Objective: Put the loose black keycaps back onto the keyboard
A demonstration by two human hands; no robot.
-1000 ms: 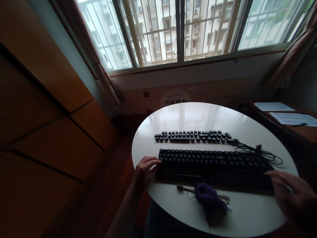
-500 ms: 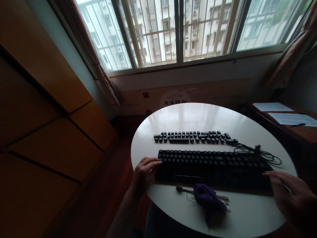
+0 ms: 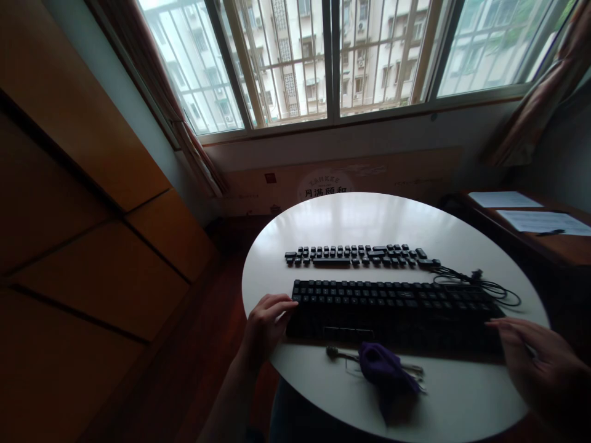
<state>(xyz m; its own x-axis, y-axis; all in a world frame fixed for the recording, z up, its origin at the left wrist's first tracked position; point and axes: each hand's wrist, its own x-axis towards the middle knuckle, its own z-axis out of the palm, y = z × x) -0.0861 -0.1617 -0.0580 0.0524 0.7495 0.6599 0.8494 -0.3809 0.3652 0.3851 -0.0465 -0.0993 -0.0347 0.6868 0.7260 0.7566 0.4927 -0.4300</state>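
Observation:
A black keyboard (image 3: 392,311) lies across the near half of a round white table (image 3: 369,221). My left hand (image 3: 265,323) curls over the keyboard's left end, fingertips on its edge. At the keyboard's right end my right hand (image 3: 538,363) rests with its fingers stretched toward the corner. Behind the keyboard, several loose black keycaps (image 3: 355,255) are laid out in rows. In front of it a purple cloth (image 3: 385,375) lies over a small brush (image 3: 335,352) and a metal tool.
The keyboard's black cable (image 3: 484,286) coils at the table's right. A wooden side table (image 3: 554,243) with papers and a pen stands at right. Wooden cabinets (image 3: 92,215) fill the left. A barred window runs along the back wall, with curtains either side.
The view has drifted slightly. Both hands stay at the keyboard's ends; nothing was picked up or let go.

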